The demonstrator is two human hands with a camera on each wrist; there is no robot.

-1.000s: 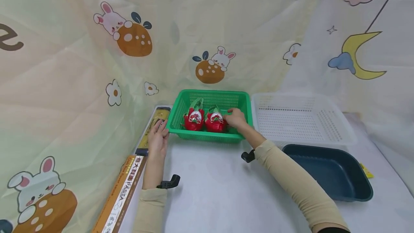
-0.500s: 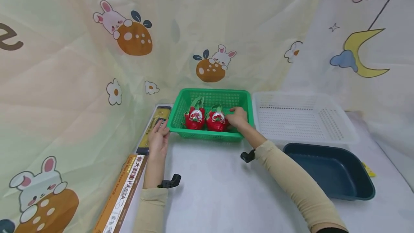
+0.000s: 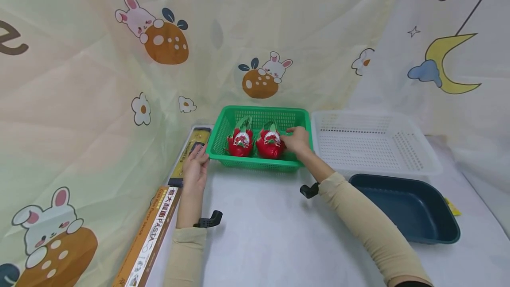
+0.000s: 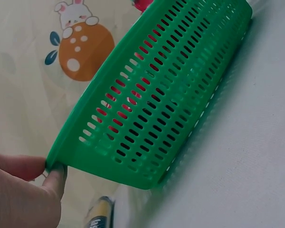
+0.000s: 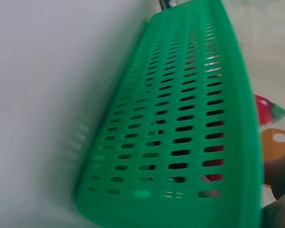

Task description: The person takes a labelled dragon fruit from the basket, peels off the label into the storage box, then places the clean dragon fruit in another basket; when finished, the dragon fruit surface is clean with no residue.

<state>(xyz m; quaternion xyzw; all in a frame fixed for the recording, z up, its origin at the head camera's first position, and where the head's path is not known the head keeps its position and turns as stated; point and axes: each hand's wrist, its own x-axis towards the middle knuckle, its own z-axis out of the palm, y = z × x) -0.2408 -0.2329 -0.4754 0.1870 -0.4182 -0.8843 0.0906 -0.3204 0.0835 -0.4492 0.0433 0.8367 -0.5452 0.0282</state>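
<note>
A green plastic basket [image 3: 259, 163] stands near the back wall with two red dragon fruits inside, each bearing a round label and green leaf tips. My left hand [image 3: 195, 169] pinches the rim at the basket's left front corner; the left wrist view shows thumb and finger [image 4: 54, 180] on it. Reaching over the right side, my right hand [image 3: 298, 140] grips the right dragon fruit [image 3: 271, 144] by its right side. The left dragon fruit [image 3: 240, 143] sits apart from it. In the right wrist view the basket wall [image 5: 175, 123] hides most of the fruit and fingers.
A white perforated basket [image 3: 374, 145] stands right of the green one, with a dark blue tub [image 3: 410, 211] in front. A yellow item [image 3: 453, 207] peeks out behind the tub. Along the left lie a yellow spaghetti pack [image 3: 199, 136] and an orange-brown pasta box [image 3: 149, 238].
My right hand and the right dragon fruit have shifted slightly right, widening the gap to the left fruit. My left hand stays at the basket's corner. The head view has tilted a little.
</note>
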